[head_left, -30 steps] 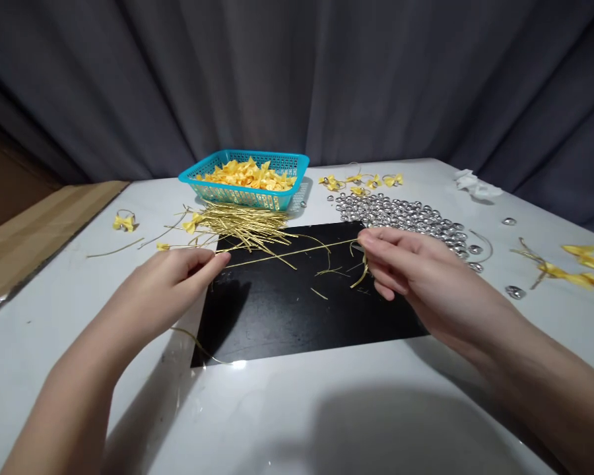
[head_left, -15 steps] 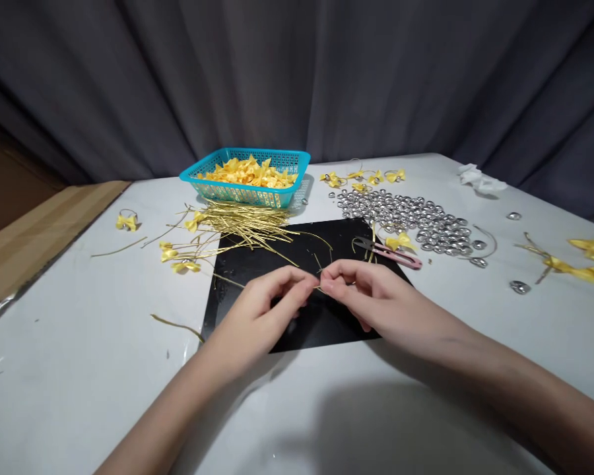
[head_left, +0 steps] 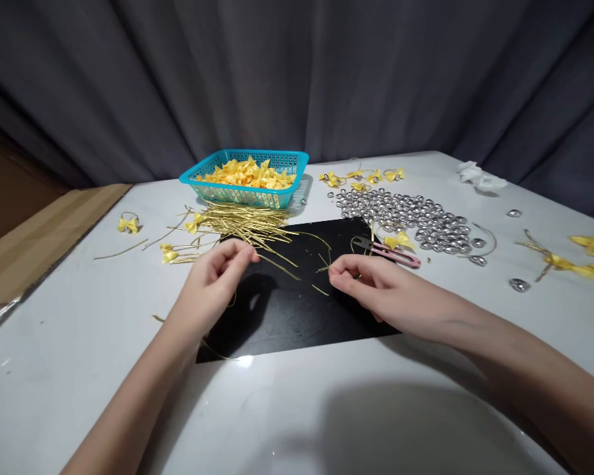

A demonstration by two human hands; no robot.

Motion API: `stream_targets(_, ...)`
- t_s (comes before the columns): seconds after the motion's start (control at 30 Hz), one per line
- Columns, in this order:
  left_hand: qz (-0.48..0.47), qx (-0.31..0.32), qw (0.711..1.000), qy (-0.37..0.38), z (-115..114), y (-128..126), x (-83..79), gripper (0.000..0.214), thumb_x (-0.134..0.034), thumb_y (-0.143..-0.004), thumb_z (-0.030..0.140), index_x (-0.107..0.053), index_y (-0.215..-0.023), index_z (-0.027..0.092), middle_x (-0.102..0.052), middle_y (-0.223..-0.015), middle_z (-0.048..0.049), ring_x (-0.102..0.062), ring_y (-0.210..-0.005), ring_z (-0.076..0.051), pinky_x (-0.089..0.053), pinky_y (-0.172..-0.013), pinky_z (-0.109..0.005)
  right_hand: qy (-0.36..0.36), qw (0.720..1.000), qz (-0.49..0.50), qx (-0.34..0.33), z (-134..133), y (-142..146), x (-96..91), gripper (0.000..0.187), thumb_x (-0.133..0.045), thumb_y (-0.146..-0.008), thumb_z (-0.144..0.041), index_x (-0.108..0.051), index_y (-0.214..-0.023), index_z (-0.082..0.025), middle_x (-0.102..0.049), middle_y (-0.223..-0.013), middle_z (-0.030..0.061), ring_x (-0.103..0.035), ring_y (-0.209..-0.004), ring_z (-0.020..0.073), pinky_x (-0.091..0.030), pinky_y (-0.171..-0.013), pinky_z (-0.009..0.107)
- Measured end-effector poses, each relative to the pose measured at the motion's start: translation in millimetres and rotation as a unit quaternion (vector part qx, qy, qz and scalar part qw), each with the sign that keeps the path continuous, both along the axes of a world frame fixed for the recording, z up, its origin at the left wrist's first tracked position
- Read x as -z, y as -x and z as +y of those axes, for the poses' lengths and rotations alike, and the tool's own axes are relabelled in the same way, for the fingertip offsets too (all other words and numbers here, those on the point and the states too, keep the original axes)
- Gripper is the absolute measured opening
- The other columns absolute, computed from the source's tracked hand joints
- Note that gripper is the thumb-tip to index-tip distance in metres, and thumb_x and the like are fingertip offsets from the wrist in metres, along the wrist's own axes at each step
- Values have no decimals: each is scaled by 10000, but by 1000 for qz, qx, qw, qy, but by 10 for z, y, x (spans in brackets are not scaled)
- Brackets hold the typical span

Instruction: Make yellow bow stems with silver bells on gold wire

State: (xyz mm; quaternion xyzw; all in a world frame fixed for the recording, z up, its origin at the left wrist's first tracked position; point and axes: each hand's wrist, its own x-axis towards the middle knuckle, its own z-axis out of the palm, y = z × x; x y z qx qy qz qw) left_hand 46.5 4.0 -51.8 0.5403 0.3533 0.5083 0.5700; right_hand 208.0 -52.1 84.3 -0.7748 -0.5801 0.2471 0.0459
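My left hand (head_left: 215, 280) is closed in a pinch above the left part of a black mat (head_left: 287, 316). From its fingertips a thin gold twist tie (head_left: 280, 266) sticks out to the right, its far end free. Over the mat's right side, my right hand (head_left: 376, 287) is pinched too; whatever lies between its fingertips is too small to make out. Short thin gold scraps (head_left: 321, 289) lie by those fingertips. Just behind the right hand are pink-handled thread snips (head_left: 393, 254) and a yellow bow (head_left: 398, 240).
A blue basket (head_left: 242, 196) of yellow bows stands at the back. Before it lies a pile of gold twist ties (head_left: 250, 218). Many silver heart-shaped pieces (head_left: 410, 214) spread at right. Finished-looking bows on loops (head_left: 129, 223) and a white crumpled tissue (head_left: 480, 177) lie further out.
My hands, fingertips together before, are now apart. The left moved left and up with the gold twist tie; the right shifted slightly right. A short gold scrap now shows between them on the mat.
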Motion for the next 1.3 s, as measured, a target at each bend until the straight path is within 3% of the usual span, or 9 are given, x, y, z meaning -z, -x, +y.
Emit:
stream_targets(0.17, -21, 25, 999, 3, 15, 36, 7, 291, -546, -829, 448, -586, -766, 167, -347, -560, 51, -277, -480, -91, -218, -434, -218, -98, 993, 62, -7, -6, 34, -1, 121, -586, -846, -229, -582, -745, -162, -442, -552, -59, -369, -452, 67, -298, -446, 220)
stream_targets(0.27, -19, 63, 997, -29, -80, -28, -72, 253, -522, -851, 384, -606, -746, 170, -460, -604, 31, -339, -499, -94, -262, -457, -218, -177, 975, 117, -60, -32, 16, 55, 132, -663, -796, -280, -615, -741, -170, -599, -828, 18, -559, -719, 114, -431, -614, 229)
stream_targets(0.33, -29, 97, 994, -44, -154, -85, -120, 234, -509, -862, 346, -611, -749, 168, -529, -665, 16, -409, -553, -99, -319, -507, -209, -167, 968, 165, -88, -52, -8, 110, 148, -680, -793, -297, -625, -730, -175, -619, -1066, 44, -572, -1006, 153, -440, -829, 249)
stream_targets(0.4, -38, 129, 990, -42, -208, -137, -142, 236, -503, -871, 343, -615, -766, 165, -558, -696, 8, -464, -613, -109, -363, -560, -206, -114, 966, 211, -95, -67, -28, 161, 144, -686, -796, -307, -639, -757, -176, -635, -1108, 43, -560, -1082, 162, -401, -937, 279)
stream_targets(0.53, -40, 136, 989, -33, -231, -198, -116, 239, -508, -876, 347, -619, -773, 162, -602, -726, -2, -519, -671, -120, -407, -614, -206, -20, 967, 249, -55, -82, -28, 202, 198, -702, -776, -353, -667, -797, -160, -674, -829, 22, -610, -821, 138, -454, -823, 293)
stream_targets(0.63, -38, 113, 992, -36, -211, -213, -84, 233, -509, -874, 342, -619, -772, 163, -625, -745, -11, -544, -698, -132, -429, -630, -213, 11, 965, 262, -13, -93, -2, 190, 226, -730, -744, -368, -667, -775, -153, -669, -791, 13, -600, -778, 122, -449, -795, 273)
stream_targets(0.8, -59, 109, 992, -37, -228, -238, -74, 232, -503, -886, 342, -613, -788, 163, -640, -783, -14, -577, -761, -132, -448, -698, -210, 0, 955, 297, 6, -121, 25, 197, 208, -754, -728, -344, -645, -767, -170, -657, -872, 7, -588, -868, 121, -421, -831, 255)
stream_targets(0.97, -28, 95, 993, -63, -245, -239, -61, 251, -491, -890, 367, -627, -826, 166, -652, -782, -24, -582, -714, -146, -440, -620, -224, 25, 946, 322, 10, -114, 27, 204, 180, -745, -744, -323, -668, -774, -163, -688, -807, 6, -615, -814, 103, -434, -820, 233)
stream_targets(1.3, 89, 67, 989, -94, -100, -54, -23, 310, -467, -893, 423, -644, -820, 179, -646, -745, -14, -565, -684, -155, -412, -595, -242, -66, 977, 204, 16, -17, -8, 46, 171, -778, -680, -304, -683, -710, -165, -705, -762, 30, -614, -743, 130, -441, -723, 243)
